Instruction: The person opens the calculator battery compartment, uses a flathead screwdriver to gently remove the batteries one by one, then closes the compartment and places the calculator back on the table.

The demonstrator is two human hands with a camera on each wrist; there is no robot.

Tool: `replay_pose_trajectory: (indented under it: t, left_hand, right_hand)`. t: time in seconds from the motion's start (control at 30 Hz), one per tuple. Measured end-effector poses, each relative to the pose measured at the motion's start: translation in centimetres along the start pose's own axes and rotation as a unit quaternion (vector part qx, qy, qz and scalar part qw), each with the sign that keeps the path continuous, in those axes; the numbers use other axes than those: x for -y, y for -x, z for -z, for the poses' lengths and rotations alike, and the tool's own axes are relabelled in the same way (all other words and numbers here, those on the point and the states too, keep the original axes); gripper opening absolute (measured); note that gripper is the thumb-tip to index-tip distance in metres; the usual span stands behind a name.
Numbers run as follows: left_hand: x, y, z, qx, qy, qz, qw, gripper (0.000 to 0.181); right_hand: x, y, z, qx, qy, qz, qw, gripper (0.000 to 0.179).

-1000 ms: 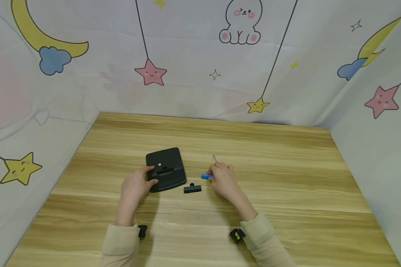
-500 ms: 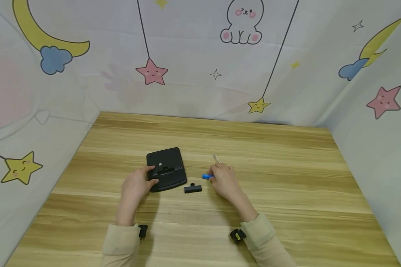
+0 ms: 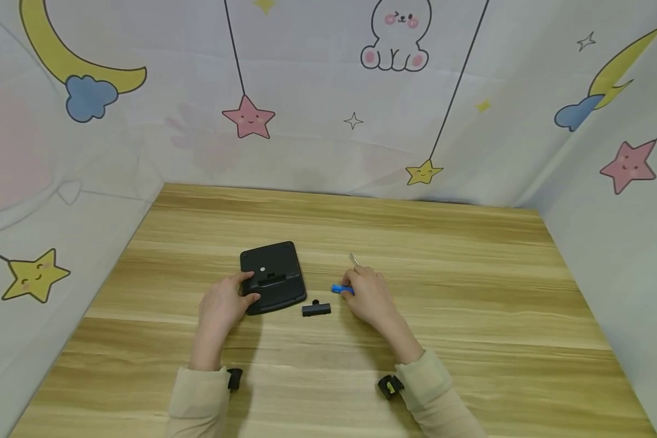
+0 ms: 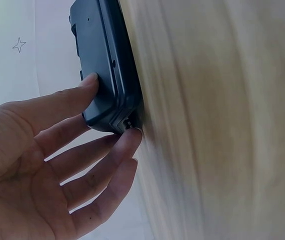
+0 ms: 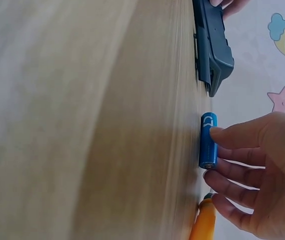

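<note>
A black calculator-like device (image 3: 279, 258) lies with its back up on the table, a narrow battery slot showing in it. My left hand (image 3: 221, 304) grips its left edge; in the left wrist view the thumb rests on the back and fingertips touch the side. Just right of the device sits a small black battery cover (image 3: 316, 310). My right hand (image 3: 369, 298) pinches a blue battery (image 5: 208, 142) low at the table, thumb on one side and fingers on the other. Beside those fingers lies a screwdriver, its orange handle (image 5: 204, 222) in the right wrist view and metal shaft (image 3: 353, 259) beyond the hand.
The wood-grain table (image 3: 471, 274) is bounded by white printed cloth (image 3: 317, 152) at the back and both sides. Black wrist cameras sit at both cuffs, the right one (image 3: 390, 386) close above the table.
My right hand has shifted very slightly, so a bit more of the blue battery shows and the screwdriver's orange end is now covered. The left hand and device have stayed put.
</note>
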State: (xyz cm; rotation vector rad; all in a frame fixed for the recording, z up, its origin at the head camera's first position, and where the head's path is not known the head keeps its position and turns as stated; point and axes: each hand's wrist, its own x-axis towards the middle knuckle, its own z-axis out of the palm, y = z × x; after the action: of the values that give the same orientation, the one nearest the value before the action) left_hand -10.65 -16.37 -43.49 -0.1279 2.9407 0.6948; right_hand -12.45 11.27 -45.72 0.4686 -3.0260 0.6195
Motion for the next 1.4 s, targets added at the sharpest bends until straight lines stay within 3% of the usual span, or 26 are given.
replay_pose_trajectory:
  t: [0.43,0.7,1.2,1.4]
  left_hand:
    - [0.0,-0.1,0.1,0.005,0.005,0.003,1.0,0.053]
    - [0.0,0.0,0.2,0.004,0.002,0.003,1.0,0.052]
    - [0.0,-0.1,0.3,0.004,-0.001,0.001,1.0,0.052]
    - [0.1,-0.1,0.2,0.004,0.0,0.005,1.0,0.052]
  right_hand:
    - [0.2,-0.1,0.2,-0.01,0.014,0.01,0.9998,0.013]
    - [1.0,-0.1,0.5,-0.032,0.017,0.055,0.9978,0.019]
    - [2.8,-0.1,0.8,0.039,0.052,0.155,0.9858,0.021]
    - [3.5,0.0,0.5,0.075,0.084,0.162,0.9805,0.024]
